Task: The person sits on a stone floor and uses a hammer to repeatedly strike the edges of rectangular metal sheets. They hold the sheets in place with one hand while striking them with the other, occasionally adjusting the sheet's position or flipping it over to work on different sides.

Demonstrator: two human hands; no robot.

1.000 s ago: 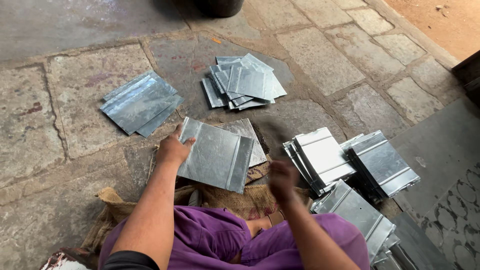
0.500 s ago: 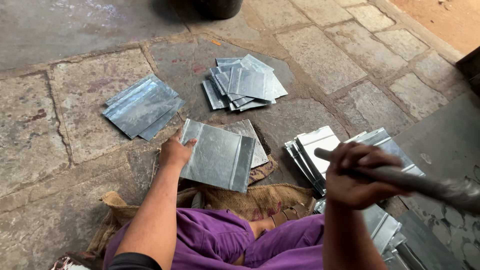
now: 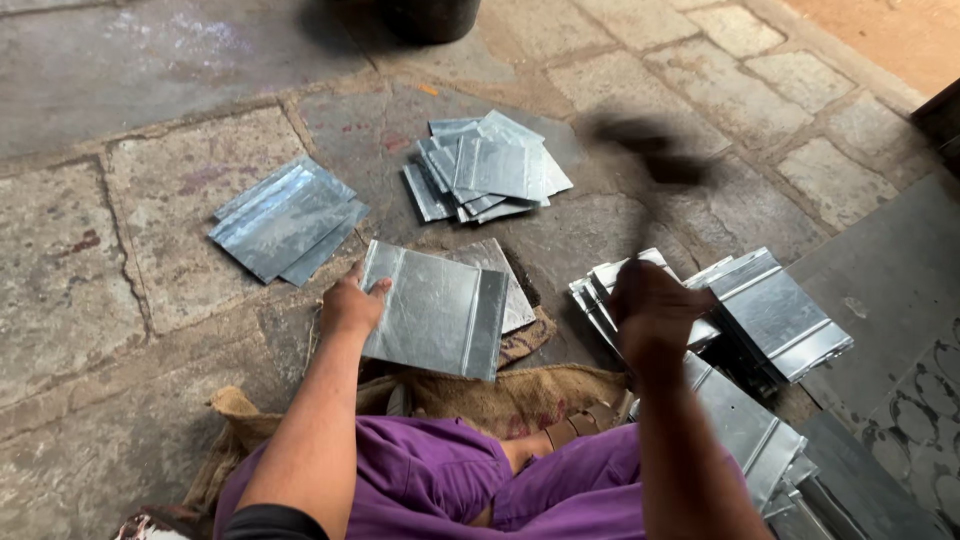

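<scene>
On the stone floor before the burlap sacking [image 3: 520,395], the left hand [image 3: 350,305] pins the galvanised sheet [image 3: 435,310], judged thin, stiff and sharp-edged, by its left edge, while the right hand [image 3: 652,312] grips a blurred raised hammer [image 3: 650,160].

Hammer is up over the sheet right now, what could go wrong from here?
1. The left hand grips the near edge of the metal sheet; a stray blow could land on its fingers.
2. The hammer, raised in the right hand, is blurred with speed, so aim may be loose.
3. The sheet rests partly on burlap and another plate, so it might shift or bounce when struck.
</scene>
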